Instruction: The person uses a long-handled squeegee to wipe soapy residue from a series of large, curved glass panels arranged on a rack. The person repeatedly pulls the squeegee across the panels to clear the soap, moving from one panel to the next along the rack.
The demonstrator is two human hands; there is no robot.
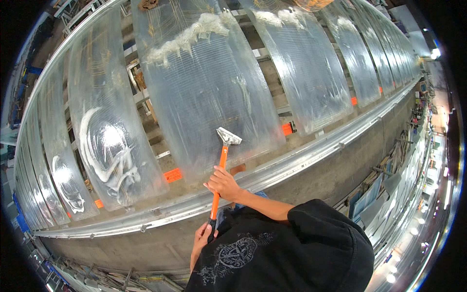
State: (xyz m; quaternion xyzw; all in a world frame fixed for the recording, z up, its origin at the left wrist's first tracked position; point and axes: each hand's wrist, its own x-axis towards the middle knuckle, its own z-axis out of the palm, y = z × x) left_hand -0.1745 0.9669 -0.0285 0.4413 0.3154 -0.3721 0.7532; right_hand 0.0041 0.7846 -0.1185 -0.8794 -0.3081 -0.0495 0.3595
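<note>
1. Bare hands close around an orange-handled scraper point(223, 158): your right hand point(224, 184) grips the shaft, your left hand point(202, 237) the black handle end point(212, 228). Should wet residue reach your fingers, the shaft could slip and twist.

2. The scraper's metal head point(228, 136) sits over the near end of the wide clear panel point(209, 97) before you; whether its edge bears on the surface cannot be told from above. Tilt it onto one corner, press hard, and you could gouge the panel.

3. White foam point(199, 30) lies in a ragged band across the panel's far end. A long reach could cost you balance and leave uneven pressure, with streaks left behind.

4. A metal rail point(301, 163) runs between you and the panels. Pull the scraper too far toward yourself and its head could drop off the panel's edge and strike the rail.

5. Orange tags point(172, 175) show in the openings between panels. A sideways swing could catch a panel's side edge, chipping it or jolting the scraper.

6. Your loose black shirt point(287, 248) hangs close behind the handle; leaning in, you could snag it or crowd your left hand's movement.
</note>
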